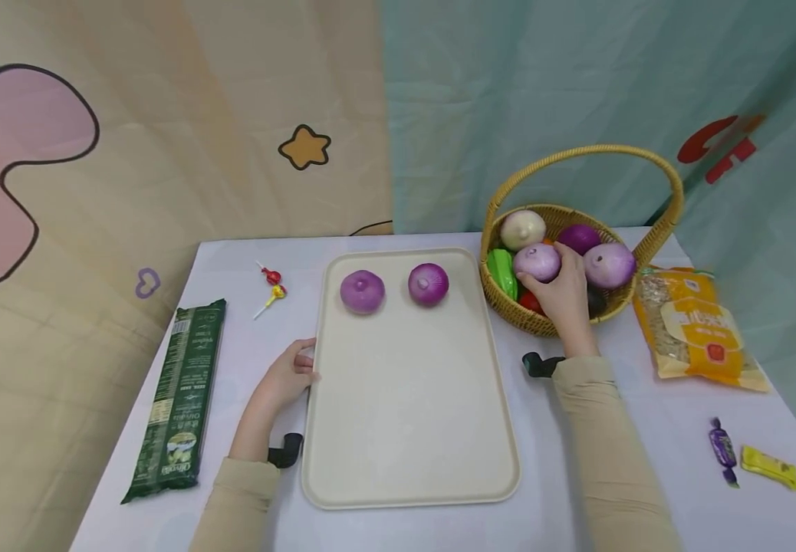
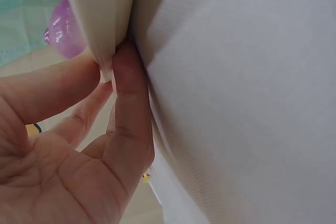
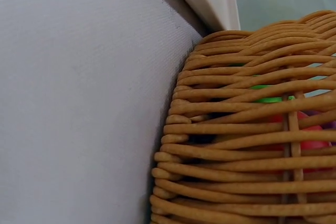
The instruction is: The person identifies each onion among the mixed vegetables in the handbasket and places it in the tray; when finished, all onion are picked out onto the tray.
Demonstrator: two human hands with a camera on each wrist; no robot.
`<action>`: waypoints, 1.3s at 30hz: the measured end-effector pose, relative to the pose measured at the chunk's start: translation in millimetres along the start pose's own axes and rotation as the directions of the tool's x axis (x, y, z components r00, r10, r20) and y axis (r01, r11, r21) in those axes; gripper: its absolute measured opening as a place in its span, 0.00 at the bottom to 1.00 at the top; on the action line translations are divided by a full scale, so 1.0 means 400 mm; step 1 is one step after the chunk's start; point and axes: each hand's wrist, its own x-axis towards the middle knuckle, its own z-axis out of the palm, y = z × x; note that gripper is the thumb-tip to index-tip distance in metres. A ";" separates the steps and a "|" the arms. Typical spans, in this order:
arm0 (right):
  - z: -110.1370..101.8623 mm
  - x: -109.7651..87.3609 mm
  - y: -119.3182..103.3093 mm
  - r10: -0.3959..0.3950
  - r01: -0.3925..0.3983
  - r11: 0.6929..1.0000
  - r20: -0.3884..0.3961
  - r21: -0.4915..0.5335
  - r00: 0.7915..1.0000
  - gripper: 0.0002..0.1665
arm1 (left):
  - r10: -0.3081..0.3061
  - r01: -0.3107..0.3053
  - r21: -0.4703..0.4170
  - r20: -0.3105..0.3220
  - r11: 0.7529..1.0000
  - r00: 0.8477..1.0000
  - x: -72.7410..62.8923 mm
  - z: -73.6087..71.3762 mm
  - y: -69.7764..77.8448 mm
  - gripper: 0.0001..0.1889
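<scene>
A cream tray lies on the table with two purple onions, one at its far left and one beside it. My left hand is at the tray's left edge; in the left wrist view the thumb and a finger pinch the rim. Over the wicker basket, my right hand grips a pale purple onion between thumb and fingers. Around it in the basket are a white onion, a green pepper and more onions. The right wrist view shows only basket weave, hiding that hand.
A green packet and two lollipops lie on the left. Right of the basket is an orange-and-clear food bag. Nearer the front right are a purple candy and a yellow one. The basket's tall handle arches above its contents.
</scene>
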 end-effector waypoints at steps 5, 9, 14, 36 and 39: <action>0.002 -0.001 -0.003 0.017 -0.017 1.000 0.010 -0.022 1.000 0.49 | -0.001 0.001 0.015 -0.002 1.000 1.000 -0.005 0.001 0.000 0.32; 0.005 -0.005 0.000 0.025 -0.026 1.000 -0.051 -0.006 0.998 0.47 | 0.009 -0.009 0.020 0.002 1.000 1.000 0.000 0.002 0.003 0.32; 0.017 -0.016 -0.008 0.009 -0.002 0.999 -0.167 0.041 0.986 0.48 | 0.004 -0.004 0.018 0.000 1.000 1.000 -0.001 -0.004 -0.004 0.32; 0.313 -0.260 -0.276 -0.232 0.104 0.936 0.368 0.335 0.901 0.47 | -0.046 0.046 -0.002 -0.006 0.999 0.999 0.005 -0.001 0.010 0.32; 0.372 -0.282 -0.287 -0.247 0.132 0.953 0.450 0.272 0.858 0.47 | -0.049 0.049 -0.014 -0.002 0.999 0.999 0.003 -0.005 0.010 0.32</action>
